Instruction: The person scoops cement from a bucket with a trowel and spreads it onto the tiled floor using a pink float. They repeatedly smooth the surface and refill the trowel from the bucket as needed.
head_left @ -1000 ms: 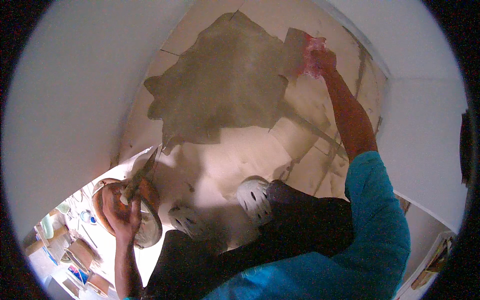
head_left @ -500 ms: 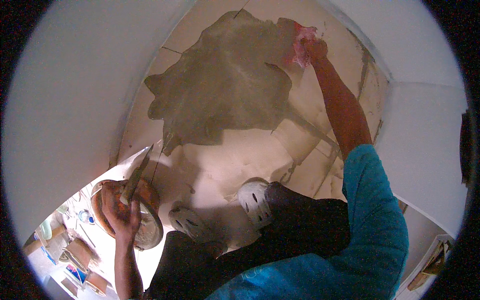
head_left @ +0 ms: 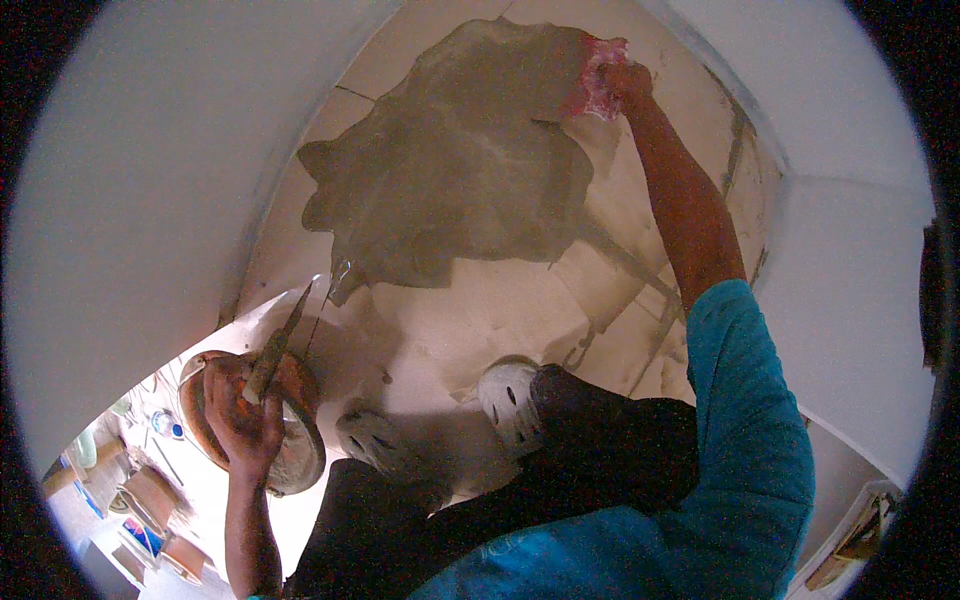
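Spreading of grey paste on a pale floor, head view. Compared with one second earlier, the right hand point(head_left: 628, 88) and its pink-handled spreader point(head_left: 598, 75) have shifted away from the body and slightly leftward; the patch of grey paste point(head_left: 460, 160) now reaches further into its upper right corner. The left hand point(head_left: 243, 415) has changed little.

The right fingers are closed around the pink handle (which bears whitish smears), so the spreader lies directly within the grasp. Its blade, distinct one second ago, now merges in colour with the paste at the patch's far right edge, and its outline cannot be followed.

The left fingers are curled, with a pointed trowel point(head_left: 275, 350) held between them and the thumb, its narrow blade directed up and slightly right, short of the patch. Whether these fingers also grip the bowl point(head_left: 300, 462) cannot be told.

The bowl, round, with brown and greyish surfaces, lies beneath the left hand, which hides most of its interior; its contents cannot be identified. Two whitish knee pads point(head_left: 512, 400) rest near the bare part of the floor point(head_left: 470, 310) between the body and the paste. At lower left, beyond the bowl, brown boxes point(head_left: 150, 497) stand in bright light, their contents too small to tell.
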Available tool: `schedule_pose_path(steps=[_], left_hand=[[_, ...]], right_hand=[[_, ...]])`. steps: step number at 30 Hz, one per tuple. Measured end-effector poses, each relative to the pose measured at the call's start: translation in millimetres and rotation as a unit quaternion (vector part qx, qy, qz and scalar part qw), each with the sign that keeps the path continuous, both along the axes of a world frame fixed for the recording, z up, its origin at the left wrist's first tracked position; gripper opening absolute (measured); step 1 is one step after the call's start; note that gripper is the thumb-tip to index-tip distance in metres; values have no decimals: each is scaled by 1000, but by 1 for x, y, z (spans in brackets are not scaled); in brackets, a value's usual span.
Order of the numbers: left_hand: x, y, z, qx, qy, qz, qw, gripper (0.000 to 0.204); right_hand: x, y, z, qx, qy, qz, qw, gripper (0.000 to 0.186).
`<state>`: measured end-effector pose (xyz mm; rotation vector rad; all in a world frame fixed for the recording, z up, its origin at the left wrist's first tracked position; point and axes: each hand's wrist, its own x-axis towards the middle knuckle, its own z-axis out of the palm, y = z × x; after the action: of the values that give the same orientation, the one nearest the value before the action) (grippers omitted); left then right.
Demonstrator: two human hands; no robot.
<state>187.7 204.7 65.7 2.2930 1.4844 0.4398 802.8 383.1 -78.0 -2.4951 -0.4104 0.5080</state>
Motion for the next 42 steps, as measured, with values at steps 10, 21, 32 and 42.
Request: schedule_pose_path(steps=[10, 21, 32, 42], left_hand=[[-10, -1, -21, -4, -37, 7, 999, 31], [1, 7, -16, -8, -87, 9, 996, 34], [-4, 8, -18, -37, -106, 33, 993, 34], [-16, 5, -18, -38, -58, 24, 997, 36]], right_hand=[[77, 1, -59, 10, -78, 311, 947, 28], [13, 29, -5, 2, -296, 479, 827, 34], [10, 40, 73, -132, -356, 364, 850, 51], [-67, 53, 97, -152, -327, 397, 844, 70]])
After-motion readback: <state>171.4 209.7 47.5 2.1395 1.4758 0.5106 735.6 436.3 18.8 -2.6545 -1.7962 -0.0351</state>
